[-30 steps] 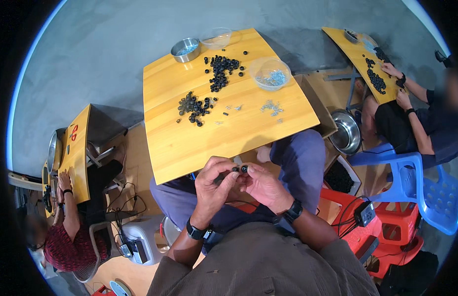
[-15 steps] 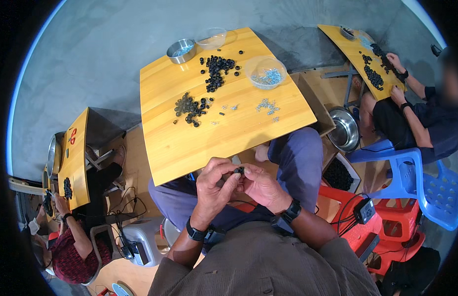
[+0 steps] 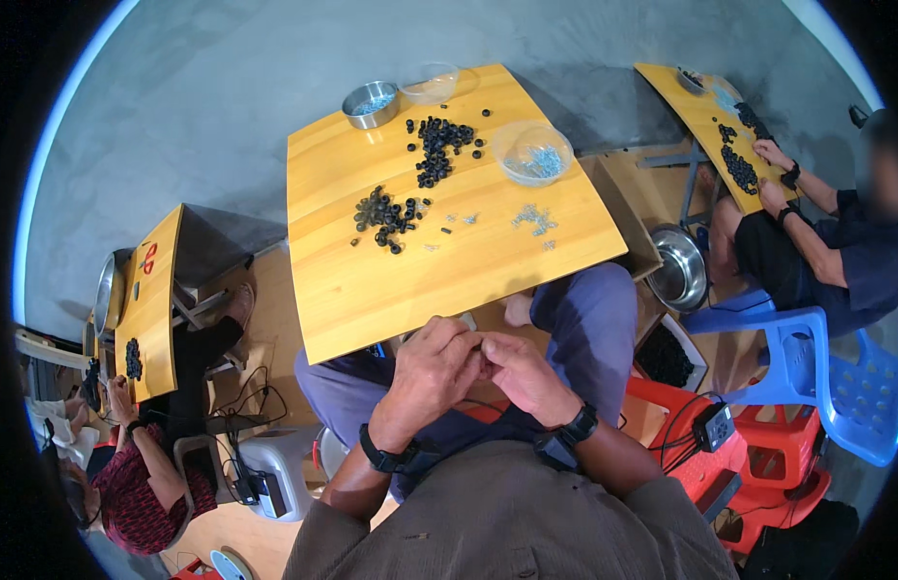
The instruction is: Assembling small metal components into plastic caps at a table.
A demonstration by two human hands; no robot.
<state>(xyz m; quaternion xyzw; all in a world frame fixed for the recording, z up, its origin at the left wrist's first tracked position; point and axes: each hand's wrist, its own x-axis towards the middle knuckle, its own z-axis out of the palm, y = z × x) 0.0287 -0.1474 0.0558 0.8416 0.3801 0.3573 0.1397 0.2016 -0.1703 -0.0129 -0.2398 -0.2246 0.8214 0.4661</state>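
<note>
Just off the near edge of the wooden table (image 3: 372, 309), my left hand (image 3: 428, 369) and my right hand (image 3: 528, 379) meet in front of my body. Their fingers are closed and pressed together at the tips. A small black part seen there a moment earlier is now covered by the fingers. On the table lie a pile of small black ring-shaped parts (image 3: 385, 218) and a larger pile of black parts (image 3: 439, 147) farther back. Small silvery metal pieces (image 3: 534, 218) are scattered to their right.
A clear plastic bowl (image 3: 502, 159) and a steel bowl (image 3: 360, 118) hold silvery pieces; another clear bowl (image 3: 432, 81) stands behind. A steel basin (image 3: 698, 290) and box of black parts (image 3: 698, 336) sit right, near a blue chair (image 3: 860, 387). People work at both side tables.
My hands have turned so that the fingers hide the small black part, which showed between them before. The table has shifted slightly right and down in view.
</note>
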